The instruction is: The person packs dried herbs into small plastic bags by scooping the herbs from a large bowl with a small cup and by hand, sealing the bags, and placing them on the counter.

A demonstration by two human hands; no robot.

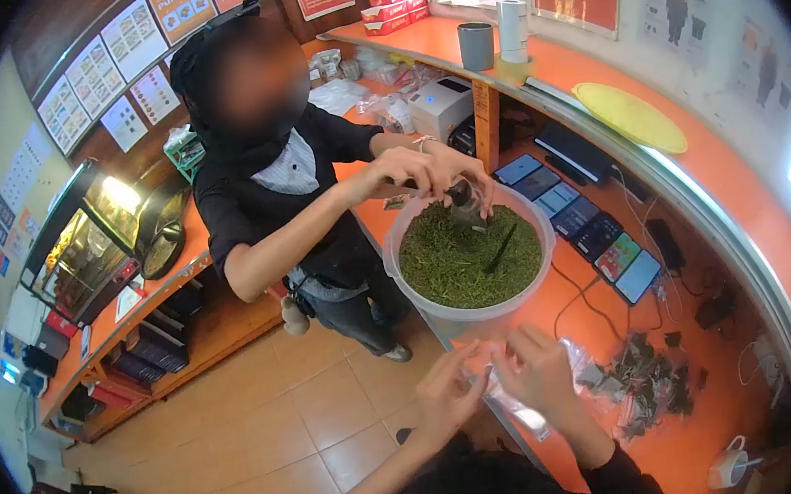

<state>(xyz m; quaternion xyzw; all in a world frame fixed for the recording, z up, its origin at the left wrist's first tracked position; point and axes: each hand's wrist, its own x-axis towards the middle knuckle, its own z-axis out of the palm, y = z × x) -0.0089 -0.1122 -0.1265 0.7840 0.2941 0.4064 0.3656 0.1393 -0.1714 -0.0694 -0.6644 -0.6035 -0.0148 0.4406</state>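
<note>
My left hand (pixel 449 392) and my right hand (pixel 533 367) are close together at the counter's near edge, just below the tub. Between their pinched fingertips is a small clear plastic bag (pixel 486 337); whether anything is in it I cannot tell. Beyond them stands a wide translucent tub (pixel 474 313) of finely chopped green herbs (pixel 445 266), with a dark utensil (pixel 502 249) stuck in them. A co-worker's hands (pixel 436 172) hold a clear plastic bag (pixel 475 203) over the tub. Right of my hands lie loose clear plastic bags (pixel 578 363) and a pile of small filled packets (pixel 652 384).
Several phones (pixel 594 233) lie in a row right of the tub, with cables around them. A white cup (pixel 727 468) is at the lower right. The co-worker (pixel 300 189) stands across the counter's corner. A yellow oval tray (pixel 631 118) rests on the upper shelf.
</note>
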